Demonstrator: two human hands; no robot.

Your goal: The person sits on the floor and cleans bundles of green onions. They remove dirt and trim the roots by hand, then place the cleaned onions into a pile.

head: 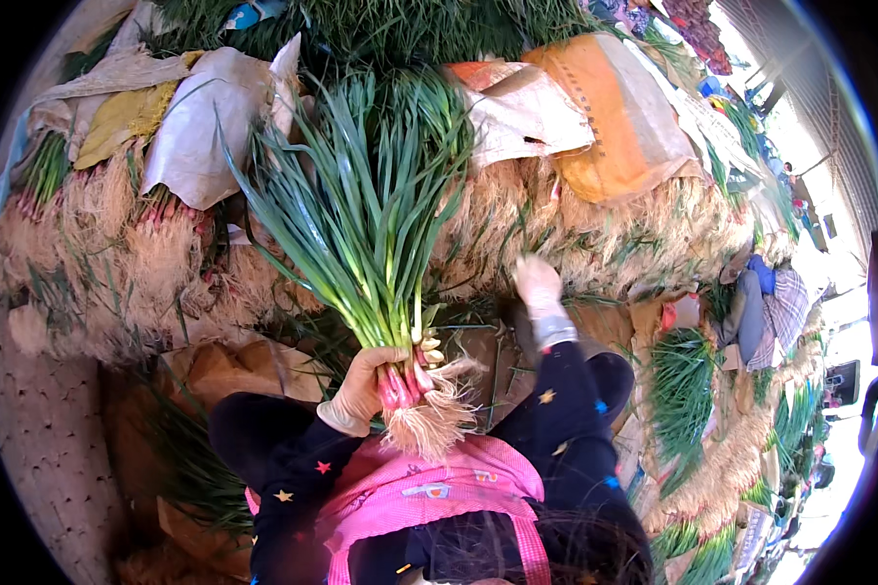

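Observation:
My left hand [362, 387], in a pale glove, grips a bunch of green garlic [388, 270] just above its reddish-purple bases. The long flat leaves fan out away from me. Below the hand, the stringy pale roots [432, 420] hang over my pink apron [439, 475]. A few short, pale yellowish stalk ends stick out at the bunch's right side. My right hand [540, 284], also gloved and blurred, is off to the right, apart from the bunch. It is before the heap's root ends; its curled fingers hide whether anything is in them.
A long heap of rooted bundles [614, 227] lies across the front, partly under woven sacks [622, 110] and a white sack [208, 124]. More bundles [680, 395] lie at right, near a seated person [768, 314]. A perforated surface [40, 439] is at left.

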